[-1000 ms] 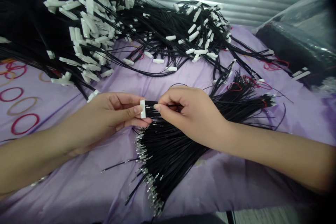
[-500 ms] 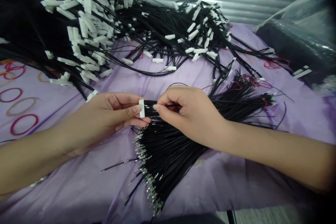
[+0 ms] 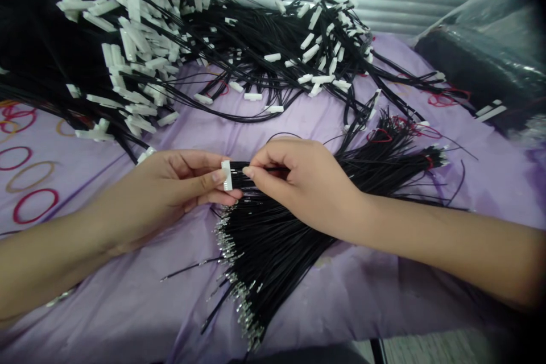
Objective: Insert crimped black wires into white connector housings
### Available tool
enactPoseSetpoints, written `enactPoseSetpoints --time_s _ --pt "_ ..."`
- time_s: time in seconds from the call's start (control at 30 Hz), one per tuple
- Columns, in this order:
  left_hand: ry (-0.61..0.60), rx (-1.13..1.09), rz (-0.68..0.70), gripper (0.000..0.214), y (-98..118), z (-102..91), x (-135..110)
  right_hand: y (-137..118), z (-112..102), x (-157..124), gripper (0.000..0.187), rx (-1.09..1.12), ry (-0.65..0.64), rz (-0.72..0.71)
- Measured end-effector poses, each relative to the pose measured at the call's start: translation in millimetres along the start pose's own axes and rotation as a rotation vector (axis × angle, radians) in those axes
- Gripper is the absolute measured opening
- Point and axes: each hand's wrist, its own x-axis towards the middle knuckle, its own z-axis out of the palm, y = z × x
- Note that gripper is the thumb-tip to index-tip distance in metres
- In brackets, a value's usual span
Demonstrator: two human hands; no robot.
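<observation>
My left hand pinches a small white connector housing between thumb and fingers. Several black wires run out of the housing's right side toward my right hand. Thumb and forefinger of that hand are pressed together on a black wire, close to the housing; its tip I cannot make out. Beneath both hands fans a thick bundle of loose black wires, with silvery metal terminals along its left edge.
Behind lies a big heap of black cables with white connectors. Red and yellow rubber bands are spread at left on the purple cloth. Tied wire bundles and a clear plastic bag are at right.
Almost nothing differs. The whole view has shifted slightly, and both hands keep their pinch on the connector housing and the wire.
</observation>
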Motion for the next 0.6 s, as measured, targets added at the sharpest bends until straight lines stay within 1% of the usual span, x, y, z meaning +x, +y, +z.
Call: enactPoseSetpoints --time_s 0.17,0.4,0.6 --pt "0.000 0.023 -0.023 0.012 1.6 -1.4 0.1 -0.5 -2.6 0.9 0.017 0.011 -0.027 0.014" --pt "0.001 0.060 0.004 0.014 2.1 0.3 0.1 -3.2 -2.7 0.3 0.016 0.008 -0.006 0.038" --pt "0.011 0.105 0.018 0.014 1.8 -0.1 -1.1 -3.5 -0.9 0.9 0.016 -0.040 0.018 -0.004"
